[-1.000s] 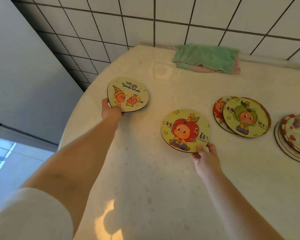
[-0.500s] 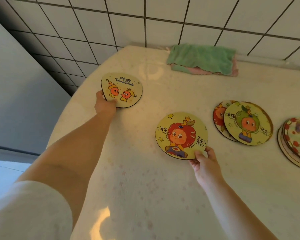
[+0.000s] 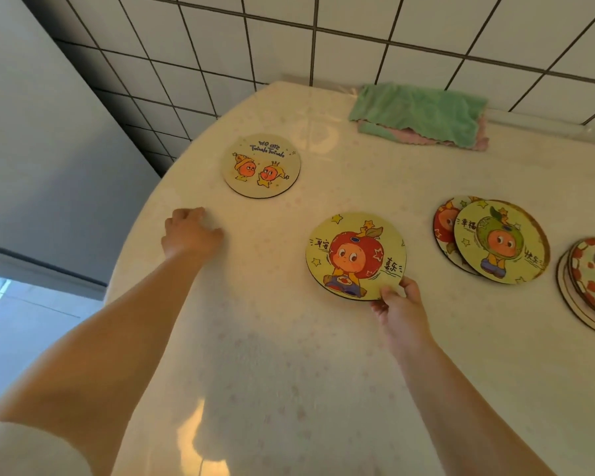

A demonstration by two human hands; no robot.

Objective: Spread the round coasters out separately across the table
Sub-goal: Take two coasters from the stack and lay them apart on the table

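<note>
Head view: right hand point(image 3: 401, 312) pinches near rim of apple-girl coaster point(image 3: 356, 256), mid-table; left hand point(image 3: 190, 232) loosely curled, empty, just inside table point(image 3: 289, 372) L edge, apart from twinkle coaster point(image 3: 261, 165); bare cloth betw. them; overlapped pair point(image 3: 495, 243) & stack point(image 3: 591, 283) crowd R side; green towel point(image 3: 419, 113) by tiled wall.

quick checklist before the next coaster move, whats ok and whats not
1. Twinkle coaster lies flat, alone: ok.
2. Left hand empty, off the coaster: ok.
3. Right hand grips the apple coaster at its near edge: ok.
4. Apple coaster fully flat on the table: cannot tell.
5. Green coaster overlaps a red one: not ok, not yet separated.
6. Stack at right edge not yet spread: not ok.
</note>
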